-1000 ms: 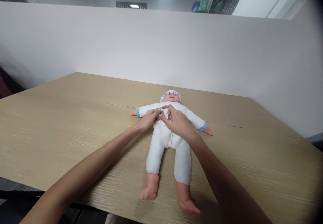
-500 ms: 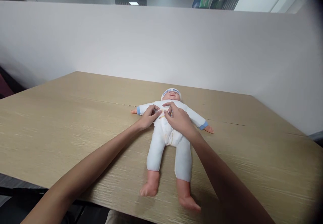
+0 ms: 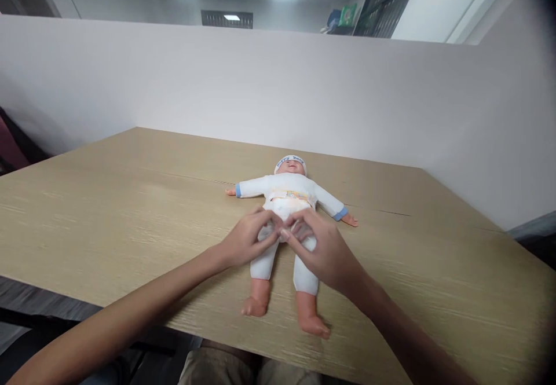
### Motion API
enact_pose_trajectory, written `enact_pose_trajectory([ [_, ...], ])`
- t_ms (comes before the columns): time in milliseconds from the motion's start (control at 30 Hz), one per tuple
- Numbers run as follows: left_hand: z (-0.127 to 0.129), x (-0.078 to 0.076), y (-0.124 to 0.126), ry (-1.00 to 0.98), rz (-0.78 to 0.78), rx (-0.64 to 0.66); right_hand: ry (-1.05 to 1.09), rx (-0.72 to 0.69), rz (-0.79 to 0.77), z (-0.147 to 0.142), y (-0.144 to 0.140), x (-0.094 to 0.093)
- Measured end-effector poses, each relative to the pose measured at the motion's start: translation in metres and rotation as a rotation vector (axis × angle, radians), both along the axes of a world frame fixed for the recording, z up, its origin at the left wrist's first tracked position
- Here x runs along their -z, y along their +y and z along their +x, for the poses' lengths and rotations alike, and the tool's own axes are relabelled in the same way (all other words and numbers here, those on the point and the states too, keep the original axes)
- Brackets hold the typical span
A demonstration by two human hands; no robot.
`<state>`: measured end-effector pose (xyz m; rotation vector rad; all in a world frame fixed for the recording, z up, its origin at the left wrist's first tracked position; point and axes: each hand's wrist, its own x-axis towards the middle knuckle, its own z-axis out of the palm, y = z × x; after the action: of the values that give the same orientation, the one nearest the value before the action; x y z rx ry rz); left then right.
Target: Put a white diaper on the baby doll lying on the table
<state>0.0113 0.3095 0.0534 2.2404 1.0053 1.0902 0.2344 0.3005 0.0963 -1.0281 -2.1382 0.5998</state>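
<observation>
**Both hands meet at the doll's hips**

The doll (image 3: 284, 223) lies face-up on the table (image 3: 130, 200), long axis running away from the person, feet nearest. Left hand (image 3: 245, 237) and right hand (image 3: 324, 252) pinch its white suit at the crotch, fingertips touching, equally near

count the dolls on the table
1. The baby doll lies on its back in the middle of the wooden table, with the left hand and right hand at its hips. Nothing seems hidden.
</observation>
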Motion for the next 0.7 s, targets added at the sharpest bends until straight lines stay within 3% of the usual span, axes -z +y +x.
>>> enact_pose_trajectory([
  [67,-0.003,0.001,-0.012,0.194,-0.029,0.115,-0.075,-0.062,-0.103,0.015,-0.017,0.013],
  [167,-0.004,0.010,-0.012,0.303,-0.023,0.092,-0.175,0.001,-0.125,0.032,-0.020,0.034],
  [400,0.009,0.030,0.013,0.132,-0.130,-0.176,-0.295,0.240,-0.096,0.024,0.000,0.041],
  [700,0.012,0.033,0.016,0.102,-0.156,-0.146,-0.330,0.312,0.128,0.013,-0.008,0.063],
])
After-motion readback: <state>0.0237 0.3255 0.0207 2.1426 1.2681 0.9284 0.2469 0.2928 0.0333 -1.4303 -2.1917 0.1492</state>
